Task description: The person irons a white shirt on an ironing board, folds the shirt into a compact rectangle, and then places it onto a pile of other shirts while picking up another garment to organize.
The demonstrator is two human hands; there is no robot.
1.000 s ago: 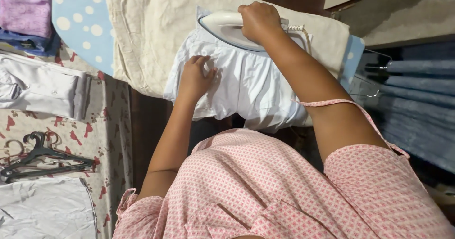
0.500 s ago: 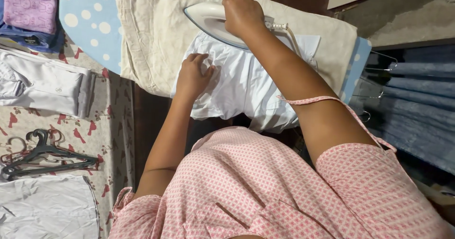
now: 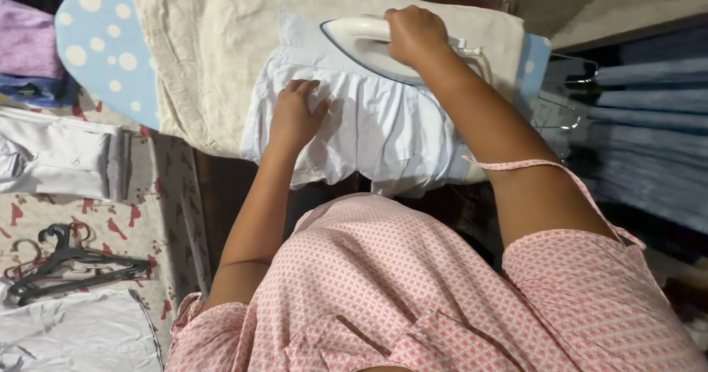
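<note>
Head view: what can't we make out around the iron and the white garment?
- Iron: handle hidden by the right hand; soleplate faces down onto the cloth.
- White garment: near hem drops behind the pink dress; its kind cannot be told.
- Left hand: palm and cloth beneath covered.
- Ironing board: legs hidden, far end cut off.

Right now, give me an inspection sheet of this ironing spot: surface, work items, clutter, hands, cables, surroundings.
Surface: ironing board, blue with pale dots, overlaid by a cream cloth.
Work items: white garment spread over the board's near edge; white iron resting on its top part.
Clutter: black hangers and folded white clothes on a patterned sheet at left.
Hands: left hand flat on the garment; right hand gripping the iron's handle.
Cables: white cord leaving the iron's rear.
Surroundings: stacked blue fabric at right.
</note>
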